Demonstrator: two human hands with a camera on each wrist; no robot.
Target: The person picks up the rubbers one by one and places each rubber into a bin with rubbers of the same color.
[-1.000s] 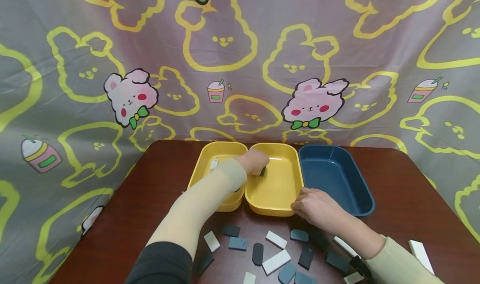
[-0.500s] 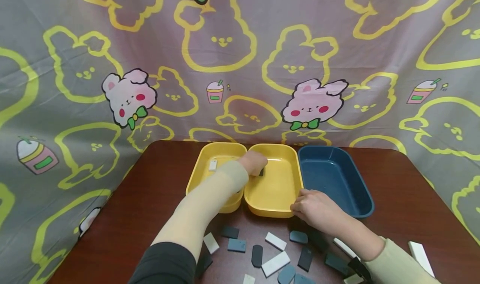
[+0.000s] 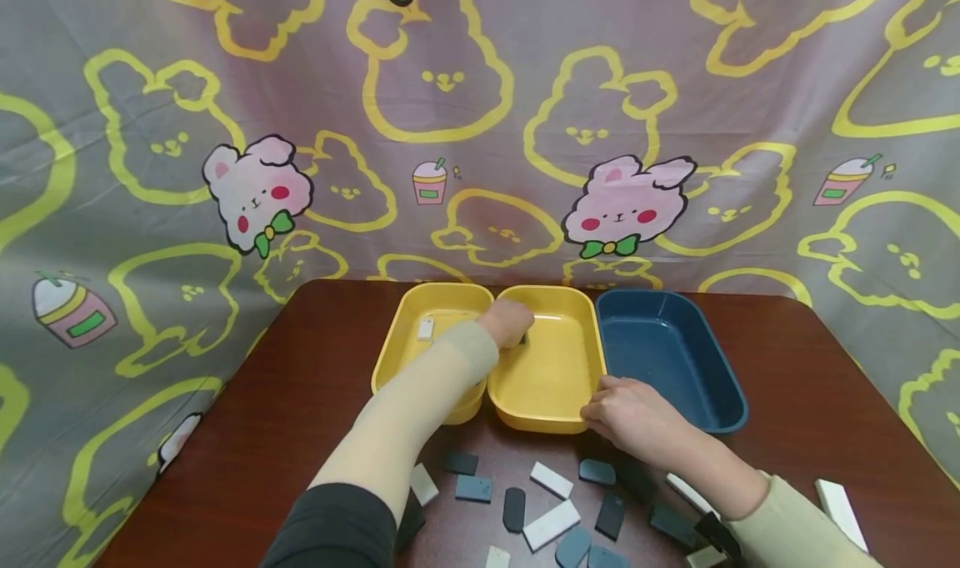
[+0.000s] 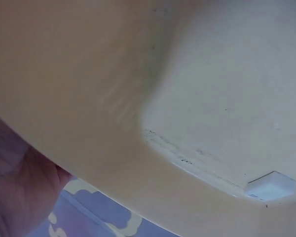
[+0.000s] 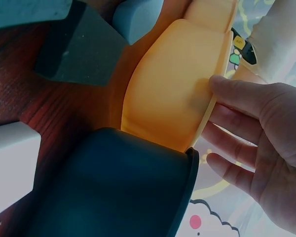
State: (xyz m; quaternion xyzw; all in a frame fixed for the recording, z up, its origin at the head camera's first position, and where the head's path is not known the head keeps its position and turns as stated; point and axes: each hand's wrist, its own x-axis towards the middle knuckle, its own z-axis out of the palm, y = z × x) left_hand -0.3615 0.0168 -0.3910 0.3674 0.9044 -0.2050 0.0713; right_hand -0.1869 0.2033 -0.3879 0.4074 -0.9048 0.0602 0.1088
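Observation:
Three trays stand side by side: a left yellow tray, a middle yellow tray and a blue tray. My left hand reaches across the left tray and holds the yellow rim where the two yellow trays meet; its fingertips are hidden. A small dark shape shows beneath it. In the left wrist view that hand lies behind a tray rim, and a white block rests inside the tray. My right hand holds the middle tray's near right rim, thumb against it.
Several loose blocks lie before the trays, including white blocks, dark blocks and blue-grey blocks. A long white block lies at the right. Patterned cloth hangs behind the brown table.
Both hands keep nearly the same places. The view shifts slightly, and the dark shape under my left hand shows a little less than before.

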